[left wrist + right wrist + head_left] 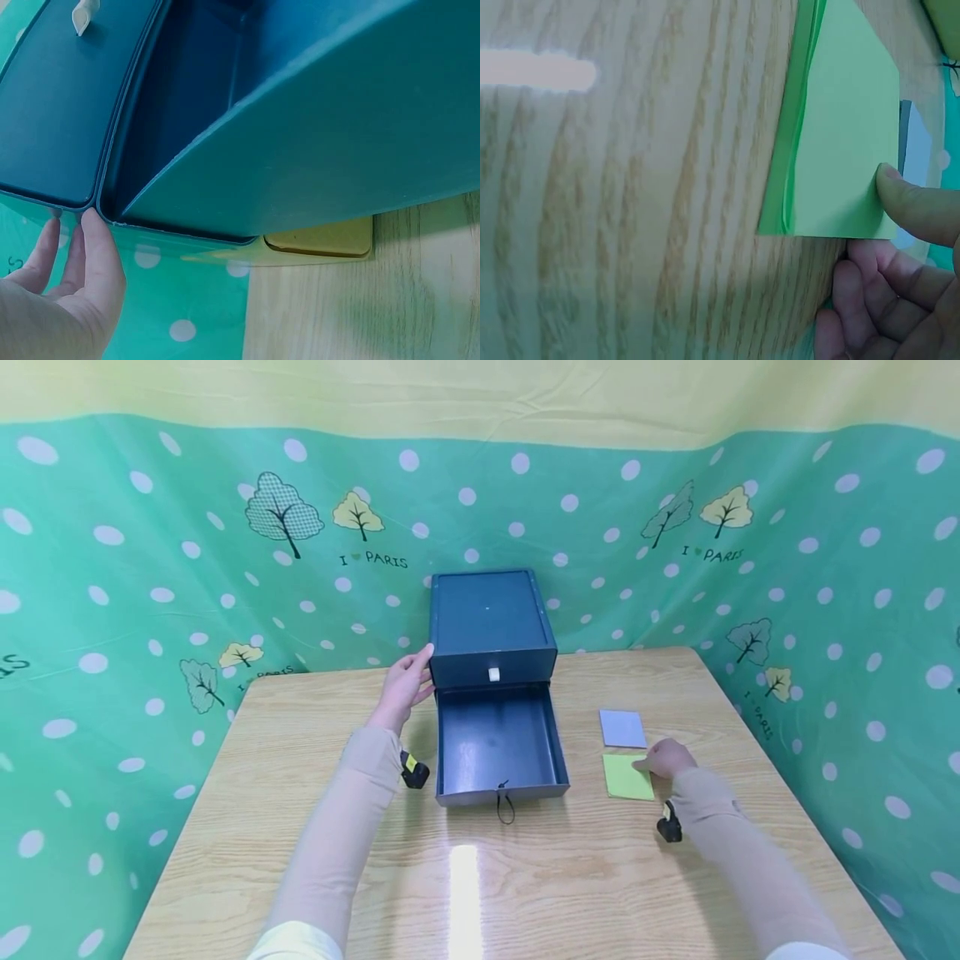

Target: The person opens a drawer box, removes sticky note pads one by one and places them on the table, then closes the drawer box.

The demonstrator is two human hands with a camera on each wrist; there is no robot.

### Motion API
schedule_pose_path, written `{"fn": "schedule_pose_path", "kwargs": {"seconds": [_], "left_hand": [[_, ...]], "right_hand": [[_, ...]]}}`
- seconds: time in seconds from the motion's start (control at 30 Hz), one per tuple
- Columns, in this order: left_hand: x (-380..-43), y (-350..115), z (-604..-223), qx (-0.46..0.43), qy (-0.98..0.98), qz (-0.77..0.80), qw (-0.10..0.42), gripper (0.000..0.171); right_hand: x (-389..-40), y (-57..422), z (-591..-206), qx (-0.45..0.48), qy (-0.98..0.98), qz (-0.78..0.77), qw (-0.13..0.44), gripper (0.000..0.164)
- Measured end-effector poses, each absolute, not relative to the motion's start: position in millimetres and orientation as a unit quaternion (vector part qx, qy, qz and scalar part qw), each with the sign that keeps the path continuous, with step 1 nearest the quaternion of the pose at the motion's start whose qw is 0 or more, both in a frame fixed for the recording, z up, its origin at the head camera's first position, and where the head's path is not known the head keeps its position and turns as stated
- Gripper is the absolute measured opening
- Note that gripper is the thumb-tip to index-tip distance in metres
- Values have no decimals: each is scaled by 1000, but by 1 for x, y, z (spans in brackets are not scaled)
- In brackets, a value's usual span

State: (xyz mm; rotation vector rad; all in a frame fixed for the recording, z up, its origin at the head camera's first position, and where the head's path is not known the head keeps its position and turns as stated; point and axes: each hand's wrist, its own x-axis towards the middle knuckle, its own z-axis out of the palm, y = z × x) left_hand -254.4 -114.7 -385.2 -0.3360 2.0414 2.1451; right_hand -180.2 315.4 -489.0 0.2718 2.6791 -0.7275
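Note:
A dark blue drawer cabinet (491, 614) stands at the back middle, with one drawer (498, 743) pulled far out and nothing visible in it. My left hand (405, 685) rests its fingertips against the cabinet's left side, and the left wrist view shows the fingers (101, 259) fairly straight at the edge. On the right, my right hand (670, 758) pinches the edge of a green sticky note pad (627, 779). Its thumb (915, 204) lies on top, while the other fingers curl at the edge. Just behind lies a pale blue sticky note pad (622, 728).
A black cord loop (506, 808) hangs from the open drawer's front. The closed upper drawer has a white knob (493, 674). A yellow drawer (322, 238) sits below the blue ones. Green polka-dot cloth (600, 552) hangs around the wooden table (285, 760).

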Motion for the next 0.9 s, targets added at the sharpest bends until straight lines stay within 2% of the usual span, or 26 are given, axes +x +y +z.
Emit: {"fn": "schedule_pose_path", "kwargs": {"seconds": [0.17,0.53,0.9], "left_hand": [[-254,-115,-386,-113,683,717,82,65],[-254,-115,-386,-114,682,718,79,66],[-254,-116,-386,-111,681,720,74,64]], "right_hand": [[-177,312,-484,106,949,-247,168,27],[-173,309,-483,133,941,-256,174,42],[-175,309,-485,131,947,-238,170,39]]}}
